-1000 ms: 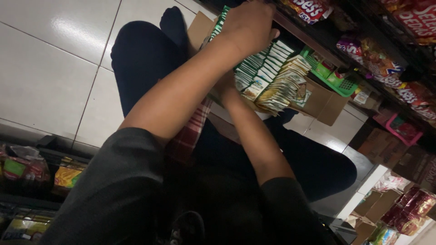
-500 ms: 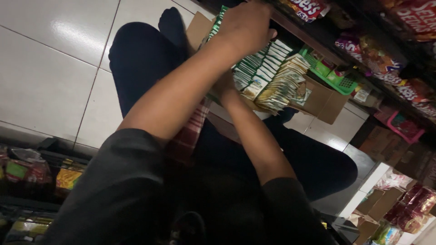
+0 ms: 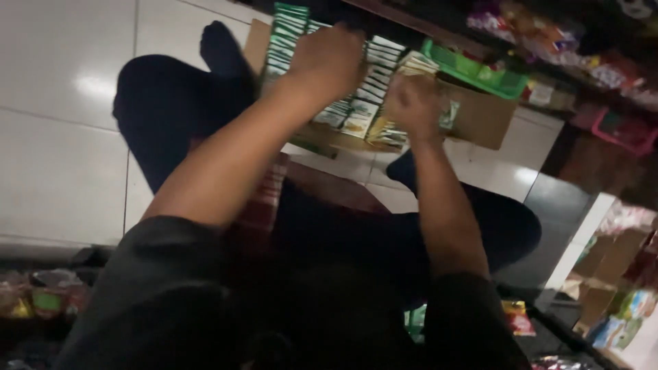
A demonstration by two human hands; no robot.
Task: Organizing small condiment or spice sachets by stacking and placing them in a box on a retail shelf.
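Floor: I sat cross-legged on pale floor tiles (image 3: 62,151), dark-trousered knees out at 10 and 4 o'clock.
Loose packets: a dim heap of snack packets (image 3: 38,301) lay at 8 o'clock, well apart from my hands.
Sachets: rows of green-and-white sachets (image 3: 367,72) stood on edge, packed tight, at 12 o'clock in front of me.
Carton: the sachets sat in an open brown cardboard carton (image 3: 480,120), which rested on the floor against the shelf foot.
Left hand: my left hand (image 3: 332,62) lay knuckles-up on top of the sachet rows, fingers curled down among them; whether it pinched one or only pressed on them, I could not tell.
Right hand: my right hand (image 3: 411,103) was closed in a loose fist at the near right end of the rows, touching the yellowish sachets there; what it gripped, if anything, was hidden.
Green tray: a green plastic tray (image 3: 480,68) sat at 1 o'clock, just behind the carton.
Shelf stock: bright packets (image 3: 548,41) lined the dark shelf at 2 o'clock.
Progress: judged well along; most rows looked straight and full. The right end under my right hand looked looser and seemed left to tidy.
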